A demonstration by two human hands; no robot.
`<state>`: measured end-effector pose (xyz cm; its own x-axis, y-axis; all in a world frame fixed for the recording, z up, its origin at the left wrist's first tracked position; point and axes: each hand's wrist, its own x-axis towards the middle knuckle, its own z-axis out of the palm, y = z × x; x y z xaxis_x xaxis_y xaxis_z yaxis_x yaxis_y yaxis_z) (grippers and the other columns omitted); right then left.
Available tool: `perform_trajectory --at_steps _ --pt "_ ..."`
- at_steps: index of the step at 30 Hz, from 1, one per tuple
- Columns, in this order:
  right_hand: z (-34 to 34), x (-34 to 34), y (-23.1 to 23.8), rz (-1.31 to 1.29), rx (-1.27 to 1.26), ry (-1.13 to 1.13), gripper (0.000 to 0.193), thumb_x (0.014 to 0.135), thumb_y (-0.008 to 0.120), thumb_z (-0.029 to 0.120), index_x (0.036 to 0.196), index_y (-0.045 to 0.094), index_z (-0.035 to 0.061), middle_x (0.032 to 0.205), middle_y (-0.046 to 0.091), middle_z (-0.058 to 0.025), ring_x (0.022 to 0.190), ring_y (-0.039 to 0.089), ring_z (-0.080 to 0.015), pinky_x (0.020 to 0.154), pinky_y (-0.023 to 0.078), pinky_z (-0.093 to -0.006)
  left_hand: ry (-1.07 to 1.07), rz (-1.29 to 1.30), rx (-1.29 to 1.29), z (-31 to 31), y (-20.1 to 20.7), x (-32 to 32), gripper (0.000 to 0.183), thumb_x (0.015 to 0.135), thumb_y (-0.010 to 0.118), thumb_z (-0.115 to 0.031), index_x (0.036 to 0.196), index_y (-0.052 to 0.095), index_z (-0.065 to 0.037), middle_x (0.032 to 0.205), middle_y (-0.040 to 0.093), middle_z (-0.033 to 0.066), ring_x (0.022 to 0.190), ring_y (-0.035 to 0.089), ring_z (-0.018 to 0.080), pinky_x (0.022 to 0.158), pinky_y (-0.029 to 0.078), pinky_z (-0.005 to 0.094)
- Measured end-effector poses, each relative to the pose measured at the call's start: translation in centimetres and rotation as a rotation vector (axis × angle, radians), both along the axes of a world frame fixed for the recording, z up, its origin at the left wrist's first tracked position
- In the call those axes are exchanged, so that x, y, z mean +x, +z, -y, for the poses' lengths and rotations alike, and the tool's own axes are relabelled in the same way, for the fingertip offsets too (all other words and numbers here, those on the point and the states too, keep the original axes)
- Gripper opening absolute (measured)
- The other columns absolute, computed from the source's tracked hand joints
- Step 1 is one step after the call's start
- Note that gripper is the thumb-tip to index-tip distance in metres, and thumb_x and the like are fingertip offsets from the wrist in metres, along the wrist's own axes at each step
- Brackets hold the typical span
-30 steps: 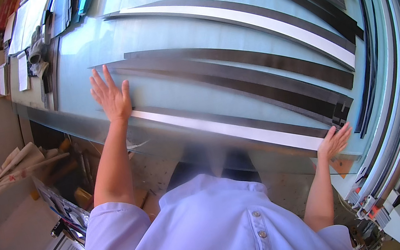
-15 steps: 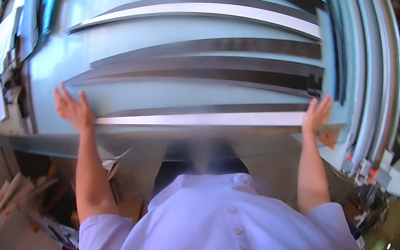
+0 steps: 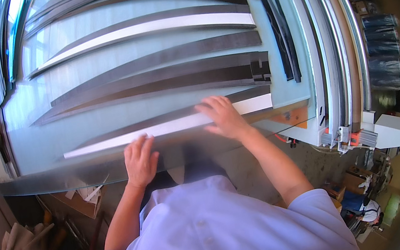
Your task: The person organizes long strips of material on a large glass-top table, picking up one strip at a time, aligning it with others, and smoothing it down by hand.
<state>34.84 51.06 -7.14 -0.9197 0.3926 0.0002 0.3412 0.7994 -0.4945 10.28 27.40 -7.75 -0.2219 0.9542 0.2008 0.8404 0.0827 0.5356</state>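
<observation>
Both hands are flat, fingers spread, on the long white strip (image 3: 168, 127) along the near edge of the pale blue cutting table (image 3: 28, 150): left hand (image 3: 140, 161) mid-strip, right hand (image 3: 223, 116) further right, covering part of it; the strip's underside is hidden

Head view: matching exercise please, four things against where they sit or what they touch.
Things:
1. left hand
2. right hand
3. white strip
4. orange patch

Places:
A. flat on the white strip, toward its right end
B. nearest the table's front edge
C. on the table's right front corner
D. on the front edge, below the strip

Pairs: 1-D, 2-A, 3-B, 4-C
</observation>
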Motion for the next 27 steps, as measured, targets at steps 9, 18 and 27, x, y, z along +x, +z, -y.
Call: perform_trajectory --at_steps 9,18,27 --pt "-7.1 -3.9 8.7 -0.132 0.083 -0.007 0.061 0.069 0.084 0.018 0.125 0.064 0.0079 0.126 0.055 -0.0148 0.121 0.053 -0.035 0.105 0.039 -0.0475 -0.108 -0.024 0.058 -3.9 -1.0 -4.5 0.02 0.08 0.072 -0.012 0.098 0.064 -0.006 0.099 0.061 0.0111 0.086 0.057 0.0322 0.077 0.046 0.0428" --pt "-10.9 -9.8 11.3 -0.072 0.101 0.02 0.054 0.071 0.082 0.018 0.122 0.066 0.0105 0.125 0.056 -0.0163 0.122 0.053 -0.0357 0.111 0.039 -0.0495 0.055 -0.152 -0.027 -7.4 -2.2 -6.1 0.031 0.081 0.073 -0.025 0.104 0.062 -0.007 0.105 0.058 0.0123 0.096 0.054 0.0335 0.084 0.044 0.0449" --pt "-23.6 -15.6 0.1 -0.081 0.183 -0.034 0.047 0.073 0.079 0.016 0.118 0.066 0.0146 0.137 0.054 -0.0095 0.134 0.048 -0.0287 0.118 0.023 -0.061 0.059 -0.141 -0.047 -8.1 -1.7 -6.0 0.034 0.081 0.074 -0.028 0.104 0.061 -0.006 0.104 0.058 0.0128 0.097 0.054 0.0336 0.085 0.043 0.0447"
